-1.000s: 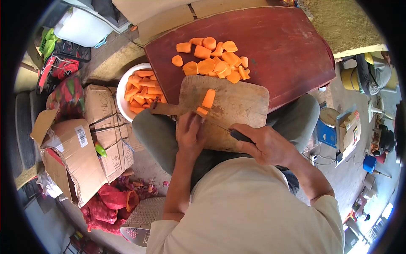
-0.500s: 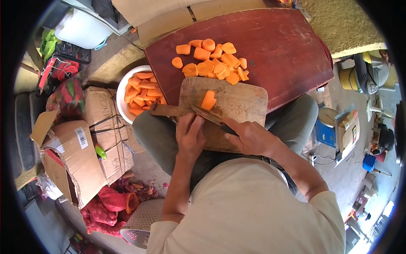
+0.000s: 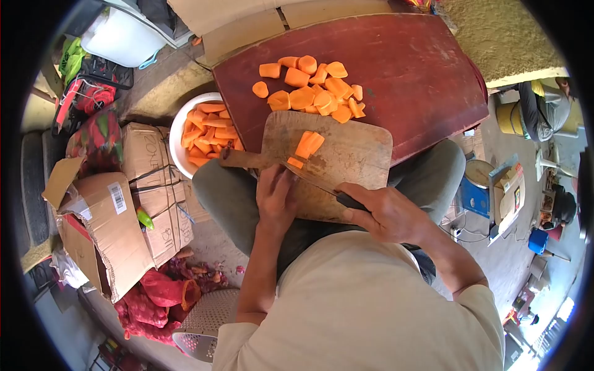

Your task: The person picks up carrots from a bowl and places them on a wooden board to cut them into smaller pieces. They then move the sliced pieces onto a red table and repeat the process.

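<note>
A kitchen knife (image 3: 318, 183) with a dark handle is in my right hand (image 3: 387, 211), its blade slanting over the wooden cutting board (image 3: 362, 145) on my lap. My left hand (image 3: 276, 193) is closed, fingertips bent down beside the blade near its tip. What those fingers hold is hidden under them. Just past the blade lies a small carrot piece (image 3: 295, 162). Farther up the board, cut carrot slices (image 3: 309, 144) rest side by side. The board's handle (image 3: 238, 159) points left.
Carrot chunks (image 3: 301, 97) are heaped on the red table (image 3: 408, 68) beyond the board. A white basin (image 3: 177, 139) of cut carrots stands at the left. Cardboard boxes (image 3: 105, 232), red net sacks (image 3: 148, 303) and a perforated basket (image 3: 210, 315) are lower left. Another person (image 3: 547, 111) is far right.
Another carrot slice now lies with the one on the board, and a small piece has appeared beside the blade. My right hand and the knife have shifted slightly right and down.
</note>
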`<state>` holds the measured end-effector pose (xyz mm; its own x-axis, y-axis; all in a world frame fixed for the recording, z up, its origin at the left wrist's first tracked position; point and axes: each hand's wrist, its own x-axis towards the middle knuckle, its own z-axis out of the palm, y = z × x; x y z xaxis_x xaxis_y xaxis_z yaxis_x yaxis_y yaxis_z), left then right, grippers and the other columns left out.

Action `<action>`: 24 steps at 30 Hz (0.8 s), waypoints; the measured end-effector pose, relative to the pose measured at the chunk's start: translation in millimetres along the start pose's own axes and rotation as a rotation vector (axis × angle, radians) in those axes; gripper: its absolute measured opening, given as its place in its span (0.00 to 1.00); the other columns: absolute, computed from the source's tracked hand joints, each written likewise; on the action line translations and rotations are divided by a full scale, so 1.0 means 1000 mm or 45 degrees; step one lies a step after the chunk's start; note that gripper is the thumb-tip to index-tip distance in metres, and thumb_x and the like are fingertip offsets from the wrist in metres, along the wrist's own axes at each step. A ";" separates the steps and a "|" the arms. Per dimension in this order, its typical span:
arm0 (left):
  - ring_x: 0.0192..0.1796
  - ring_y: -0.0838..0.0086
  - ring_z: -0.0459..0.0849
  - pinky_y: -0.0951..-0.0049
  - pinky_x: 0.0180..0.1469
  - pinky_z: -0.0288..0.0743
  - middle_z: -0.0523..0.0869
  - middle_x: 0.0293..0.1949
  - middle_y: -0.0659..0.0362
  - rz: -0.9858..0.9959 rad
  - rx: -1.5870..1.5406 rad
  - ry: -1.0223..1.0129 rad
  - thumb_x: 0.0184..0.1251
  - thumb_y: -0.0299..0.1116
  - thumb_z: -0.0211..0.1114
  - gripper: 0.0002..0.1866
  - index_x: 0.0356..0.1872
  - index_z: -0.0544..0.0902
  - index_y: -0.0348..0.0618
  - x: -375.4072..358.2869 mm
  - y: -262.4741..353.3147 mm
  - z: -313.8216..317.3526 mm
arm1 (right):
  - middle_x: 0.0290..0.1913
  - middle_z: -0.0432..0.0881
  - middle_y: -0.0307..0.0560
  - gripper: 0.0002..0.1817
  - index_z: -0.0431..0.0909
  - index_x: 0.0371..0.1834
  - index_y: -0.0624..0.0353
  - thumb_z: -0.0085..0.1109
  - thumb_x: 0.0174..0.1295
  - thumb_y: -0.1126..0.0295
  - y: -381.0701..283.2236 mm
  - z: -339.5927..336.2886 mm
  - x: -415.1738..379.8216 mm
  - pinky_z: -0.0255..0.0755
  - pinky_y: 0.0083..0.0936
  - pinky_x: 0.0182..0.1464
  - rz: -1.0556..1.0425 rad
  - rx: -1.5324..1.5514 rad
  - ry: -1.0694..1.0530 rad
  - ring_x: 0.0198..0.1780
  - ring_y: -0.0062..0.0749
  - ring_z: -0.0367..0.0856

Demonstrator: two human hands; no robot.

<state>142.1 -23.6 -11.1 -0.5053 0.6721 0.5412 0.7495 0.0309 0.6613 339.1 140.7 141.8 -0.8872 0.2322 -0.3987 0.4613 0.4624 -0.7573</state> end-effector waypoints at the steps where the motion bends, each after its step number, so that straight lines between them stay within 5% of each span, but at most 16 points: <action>1: 0.50 0.52 0.89 0.60 0.50 0.85 0.87 0.54 0.47 0.007 -0.006 -0.004 0.58 0.11 0.76 0.20 0.53 0.90 0.33 0.002 0.001 -0.001 | 0.42 0.91 0.66 0.27 0.74 0.76 0.60 0.64 0.81 0.59 0.001 0.000 0.000 0.84 0.54 0.46 -0.015 0.003 0.007 0.42 0.66 0.92; 6: 0.49 0.52 0.88 0.60 0.49 0.84 0.87 0.54 0.47 0.001 -0.017 -0.008 0.57 0.10 0.75 0.22 0.54 0.90 0.32 -0.001 -0.001 -0.001 | 0.43 0.91 0.63 0.25 0.74 0.74 0.61 0.65 0.79 0.64 -0.007 -0.002 -0.001 0.83 0.49 0.44 -0.010 -0.052 0.000 0.41 0.64 0.92; 15: 0.48 0.53 0.88 0.58 0.49 0.82 0.88 0.51 0.49 0.066 -0.024 0.022 0.58 0.11 0.74 0.19 0.51 0.90 0.35 0.010 0.000 0.002 | 0.39 0.90 0.70 0.23 0.76 0.70 0.62 0.60 0.82 0.58 0.025 0.019 0.027 0.83 0.59 0.46 0.095 -0.101 -0.005 0.42 0.69 0.91; 24: 0.49 0.52 0.89 0.59 0.50 0.83 0.88 0.54 0.47 -0.021 0.049 -0.001 0.58 0.10 0.72 0.20 0.52 0.89 0.34 0.004 0.008 -0.004 | 0.38 0.90 0.69 0.26 0.75 0.76 0.61 0.61 0.83 0.57 0.002 0.004 0.007 0.84 0.56 0.46 -0.064 0.132 0.031 0.43 0.67 0.92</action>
<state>144.4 -23.1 -1.5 -0.5175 0.6718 0.5300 0.7570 0.0707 0.6495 333.2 140.0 135.6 -0.9086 0.2320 -0.3473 0.4135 0.3834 -0.8258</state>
